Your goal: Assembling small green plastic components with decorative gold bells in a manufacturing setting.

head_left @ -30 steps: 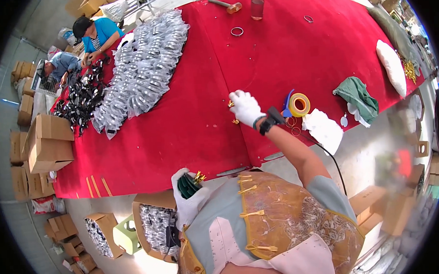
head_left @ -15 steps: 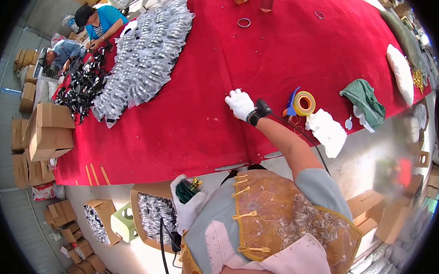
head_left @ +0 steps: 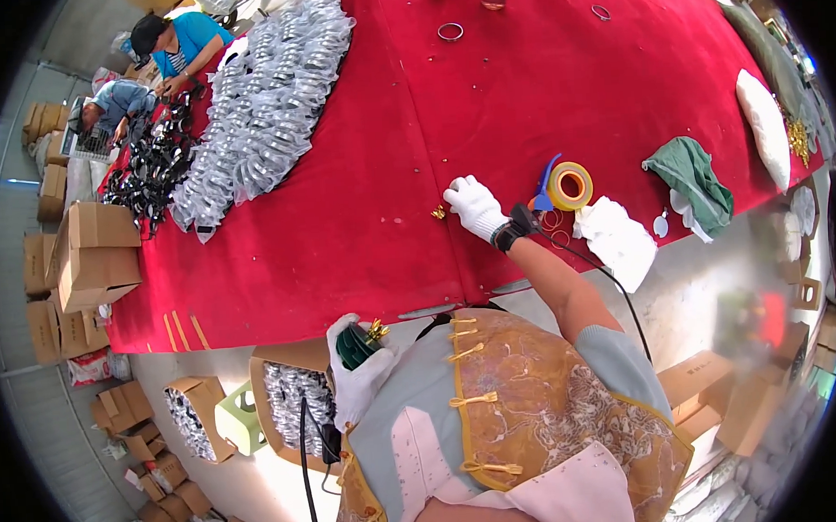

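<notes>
My left hand (head_left: 356,385), in a white glove, is held at the table's near edge in front of my body. Its fingers are wrapped round a dark green, ridged, rounded item (head_left: 355,346). A shiny gold bit (head_left: 377,331) sticks out at its right side; the exact kind is unclear. My right hand (head_left: 476,205), also white-gloved with a dark wristband, rests low over the red-covered table (head_left: 360,226). Its fingers are curled in, and whatever they may hold is hidden. Just left of its fingertips a small gold piece (head_left: 438,213) lies on the cloth.
Right of my right hand are a yellow tape roll (head_left: 571,186), a blue-handled tool (head_left: 545,188), a white cloth (head_left: 620,243) and a green cloth (head_left: 690,179). A black cable (head_left: 605,270) runs past my forearm. Bagged items (head_left: 271,109) cover the far left, where two people sit.
My right hand has drawn back to the right and nearer, and the small gold piece now shows beside it. The view has shifted slightly. My left hand keeps its hold on the green item.
</notes>
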A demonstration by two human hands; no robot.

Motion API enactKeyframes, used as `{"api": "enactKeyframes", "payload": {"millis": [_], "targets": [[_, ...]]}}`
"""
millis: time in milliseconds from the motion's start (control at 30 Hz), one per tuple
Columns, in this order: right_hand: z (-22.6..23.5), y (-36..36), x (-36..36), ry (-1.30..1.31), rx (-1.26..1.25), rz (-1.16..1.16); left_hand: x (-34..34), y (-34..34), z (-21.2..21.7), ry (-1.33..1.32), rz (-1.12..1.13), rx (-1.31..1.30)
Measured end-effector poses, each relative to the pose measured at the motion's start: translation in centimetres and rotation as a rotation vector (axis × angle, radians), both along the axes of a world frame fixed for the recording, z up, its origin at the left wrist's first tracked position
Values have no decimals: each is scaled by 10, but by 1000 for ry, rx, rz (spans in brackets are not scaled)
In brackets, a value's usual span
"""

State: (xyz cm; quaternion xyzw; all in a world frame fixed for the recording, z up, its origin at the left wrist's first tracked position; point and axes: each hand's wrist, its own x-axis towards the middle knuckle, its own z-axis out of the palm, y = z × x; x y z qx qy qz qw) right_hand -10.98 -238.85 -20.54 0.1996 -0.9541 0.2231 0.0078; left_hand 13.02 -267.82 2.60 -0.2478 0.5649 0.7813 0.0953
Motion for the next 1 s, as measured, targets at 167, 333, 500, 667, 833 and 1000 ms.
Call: {"api": "enactKeyframes", "payload": {"millis": [167, 333, 500, 667, 833, 1000], "targets": [[17, -22, -4, -75, -160, -17, -9, 2, -12, 66, -162, -130], [27, -51, 13, -152, 258, 26, -18, 12, -8, -20, -88, 55], [40, -43, 14, -219, -117, -115, -31, 2, -5, 21, -231, 85], [84, -13, 115, -720, -1208, -242, -43, 3, -18, 27, -422, 152], [86, 8, 264, -743, -1430, -580, -56, 38, -36, -64, -721, 256], [55, 28, 380, -750, -1880, -1096, -54, 102, -37, -149, -1035, 211]]}}
